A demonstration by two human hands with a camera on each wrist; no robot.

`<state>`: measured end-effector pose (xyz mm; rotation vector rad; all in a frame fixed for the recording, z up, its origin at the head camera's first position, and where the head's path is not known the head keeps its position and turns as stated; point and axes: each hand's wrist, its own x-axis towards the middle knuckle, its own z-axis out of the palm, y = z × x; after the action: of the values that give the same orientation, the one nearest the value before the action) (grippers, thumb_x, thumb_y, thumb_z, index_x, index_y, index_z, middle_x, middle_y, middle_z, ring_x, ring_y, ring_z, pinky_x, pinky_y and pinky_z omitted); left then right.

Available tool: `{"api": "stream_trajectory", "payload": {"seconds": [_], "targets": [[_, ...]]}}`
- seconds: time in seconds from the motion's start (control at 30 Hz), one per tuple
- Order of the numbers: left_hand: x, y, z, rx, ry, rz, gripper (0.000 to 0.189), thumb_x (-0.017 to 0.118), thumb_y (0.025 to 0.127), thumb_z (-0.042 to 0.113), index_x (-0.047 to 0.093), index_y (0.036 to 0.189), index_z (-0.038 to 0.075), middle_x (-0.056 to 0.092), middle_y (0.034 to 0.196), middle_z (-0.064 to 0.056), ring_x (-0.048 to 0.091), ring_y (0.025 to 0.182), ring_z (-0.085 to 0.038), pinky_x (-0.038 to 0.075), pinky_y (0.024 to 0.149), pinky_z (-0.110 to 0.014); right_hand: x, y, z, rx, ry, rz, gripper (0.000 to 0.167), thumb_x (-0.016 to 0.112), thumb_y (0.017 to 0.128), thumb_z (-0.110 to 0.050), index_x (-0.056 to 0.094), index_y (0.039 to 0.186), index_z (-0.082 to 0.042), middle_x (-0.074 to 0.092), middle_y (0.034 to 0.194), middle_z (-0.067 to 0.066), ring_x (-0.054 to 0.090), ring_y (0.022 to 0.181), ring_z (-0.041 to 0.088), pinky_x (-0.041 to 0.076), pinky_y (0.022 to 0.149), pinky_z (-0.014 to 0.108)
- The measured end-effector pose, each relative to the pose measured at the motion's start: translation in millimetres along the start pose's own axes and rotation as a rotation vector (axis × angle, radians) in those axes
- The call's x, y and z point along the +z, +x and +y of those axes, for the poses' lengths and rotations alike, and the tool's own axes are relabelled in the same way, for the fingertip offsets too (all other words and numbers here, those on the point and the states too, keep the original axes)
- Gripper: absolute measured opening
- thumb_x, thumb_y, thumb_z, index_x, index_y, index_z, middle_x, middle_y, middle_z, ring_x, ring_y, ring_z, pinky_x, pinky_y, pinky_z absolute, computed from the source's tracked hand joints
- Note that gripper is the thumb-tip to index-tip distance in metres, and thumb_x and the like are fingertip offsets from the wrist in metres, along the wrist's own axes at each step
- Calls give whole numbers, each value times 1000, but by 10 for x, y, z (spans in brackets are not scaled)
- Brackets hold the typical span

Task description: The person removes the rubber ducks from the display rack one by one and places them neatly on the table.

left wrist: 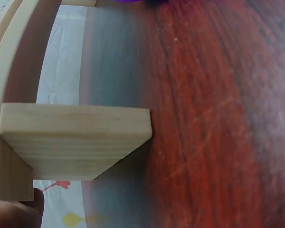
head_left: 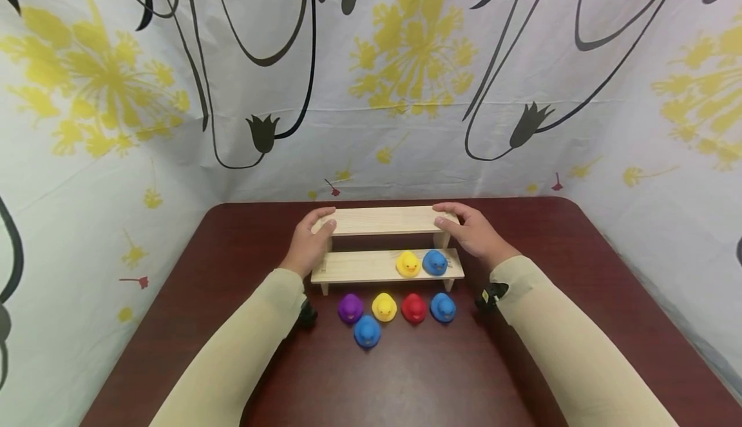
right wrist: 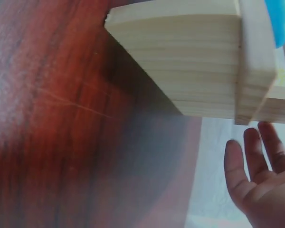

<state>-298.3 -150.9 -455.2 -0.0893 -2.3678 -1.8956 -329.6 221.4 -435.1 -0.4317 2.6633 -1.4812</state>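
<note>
A two-tier wooden shelf stand (head_left: 377,222) of pale wood is on the table. My left hand (head_left: 308,245) holds the left end of its upper board, thumb on top. At the opposite end my right hand (head_left: 476,232) grips the same board between thumb and index finger; in the right wrist view its other fingers (right wrist: 235,164) stretch out beside the wood. On the lower board, toward the right, sit a yellow rubber duck (head_left: 408,264) and a blue rubber duck (head_left: 435,263). The left wrist view shows a slanted support leg (left wrist: 76,121) under a board.
In front of the stand, a purple duck (head_left: 350,308), a yellow duck (head_left: 384,307), a red duck (head_left: 414,308) and a blue duck (head_left: 443,307) form a row on the dark red table (head_left: 429,375). Another blue duck (head_left: 367,332) sits nearer. Patterned cloth (head_left: 371,150) hangs behind.
</note>
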Motion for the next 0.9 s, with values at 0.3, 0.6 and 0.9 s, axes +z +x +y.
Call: {"api": "stream_trajectory", "payload": {"seconds": [0.3,0.6,0.9], "targets": [[8,15,-47,-2,-12,1,37,60,108,30,60,144,22,46,161,-4,34,154,-27,25,128,-52,-32,-53,-169,-153,-257,165,40,72,102,-33,71,136,-12,55,137,18,51,125,38,43,103,59],[19,28,-35,14,-29,-5,40,60,108,30,59,146,18,45,162,-5,34,154,-26,27,127,-52,-2,-252,-449,-304,-367,207,26,79,96,-25,79,118,-11,62,108,10,52,92,31,42,78,42],[22,39,-52,16,-43,-1,36,60,108,27,60,143,19,47,159,-7,40,148,-25,31,125,-49,107,-453,-627,-397,-414,-29,33,86,91,-26,78,122,-15,65,105,-1,57,88,15,56,75,36]]}}
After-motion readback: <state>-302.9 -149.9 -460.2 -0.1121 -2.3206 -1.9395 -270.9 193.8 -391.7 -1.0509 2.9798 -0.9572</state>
